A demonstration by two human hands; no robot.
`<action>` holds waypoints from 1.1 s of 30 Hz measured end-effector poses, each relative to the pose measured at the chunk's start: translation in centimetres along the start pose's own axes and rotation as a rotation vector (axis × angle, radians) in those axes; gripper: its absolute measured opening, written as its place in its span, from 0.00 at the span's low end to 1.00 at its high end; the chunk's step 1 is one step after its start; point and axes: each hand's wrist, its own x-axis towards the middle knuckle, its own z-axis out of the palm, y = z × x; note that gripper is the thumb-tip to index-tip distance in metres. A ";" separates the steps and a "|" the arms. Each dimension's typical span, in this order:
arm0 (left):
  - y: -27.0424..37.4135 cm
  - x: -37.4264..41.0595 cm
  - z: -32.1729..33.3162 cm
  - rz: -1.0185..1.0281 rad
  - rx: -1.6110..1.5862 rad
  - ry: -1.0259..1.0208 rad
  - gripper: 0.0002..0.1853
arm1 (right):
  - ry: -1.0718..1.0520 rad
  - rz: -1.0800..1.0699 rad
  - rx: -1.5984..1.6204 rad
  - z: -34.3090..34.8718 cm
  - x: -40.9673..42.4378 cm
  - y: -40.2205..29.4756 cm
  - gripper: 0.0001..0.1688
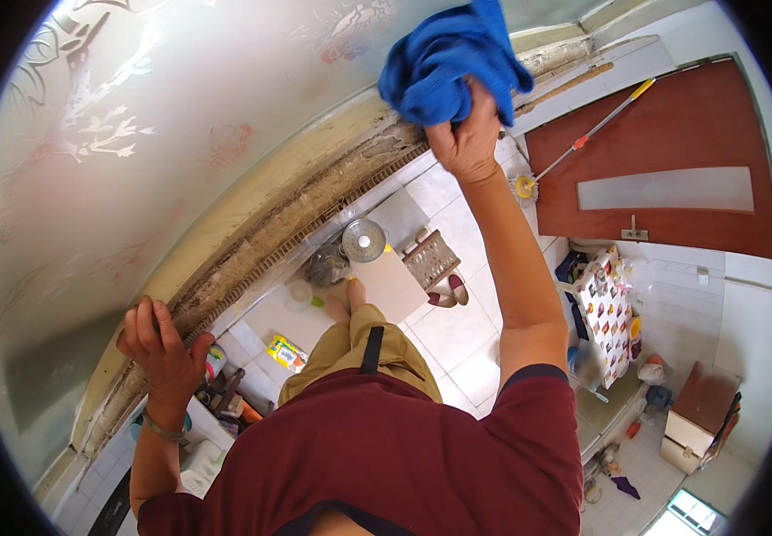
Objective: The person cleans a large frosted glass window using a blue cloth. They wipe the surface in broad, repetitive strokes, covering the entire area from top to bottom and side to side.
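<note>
A crumpled blue cloth is bunched in my right hand, near the lower edge of a frosted glass pane etched with branches and flowers. Part of the cloth hangs over my fingers and hides them. To the left, my left hand rests on the cream frame below the glass, fingers bent and thumb apart, with nothing visible in it. Beneath the frame runs a rough, worn strip with bare brown patches. Whether the cloth touches the glass is not clear.
My bare feet are on a pale surface beside a perforated metal lid and a dark plastic bag. Below are a woven-top stool, shoes and a yellow packet. A mop leans by a red-brown door.
</note>
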 end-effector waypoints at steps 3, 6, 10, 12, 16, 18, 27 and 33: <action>-0.1 0.1 0.0 0.003 0.009 0.003 0.40 | 0.069 -0.080 -0.016 0.1 0.8 0.6 0.30; 0.0 0.3 -0.1 0.009 0.018 0.019 0.39 | 0.170 -0.104 -0.005 1.0 0.5 0.8 0.31; 0.0 0.1 -0.1 -0.018 -0.028 -0.009 0.40 | 0.140 -0.086 0.002 1.2 0.3 1.2 0.29; 0.0 0.2 -0.2 -0.024 -0.050 -0.004 0.39 | 0.157 -0.047 0.013 1.1 0.0 0.9 0.30; 0.2 0.5 -0.3 -0.012 -0.031 0.026 0.39 | 0.141 -0.001 0.036 1.1 -0.2 1.0 0.30; 0.3 0.5 -0.4 -0.020 -0.028 0.008 0.39 | 0.162 0.003 0.009 1.2 -0.3 0.8 0.29; 0.2 0.4 -0.3 -0.026 -0.030 -0.011 0.39 | 0.193 0.032 0.087 1.1 1.1 -0.7 0.20; 0.1 -0.2 -0.1 -0.031 -0.018 -0.020 0.39 | 0.119 0.050 0.062 0.9 0.8 -0.6 0.24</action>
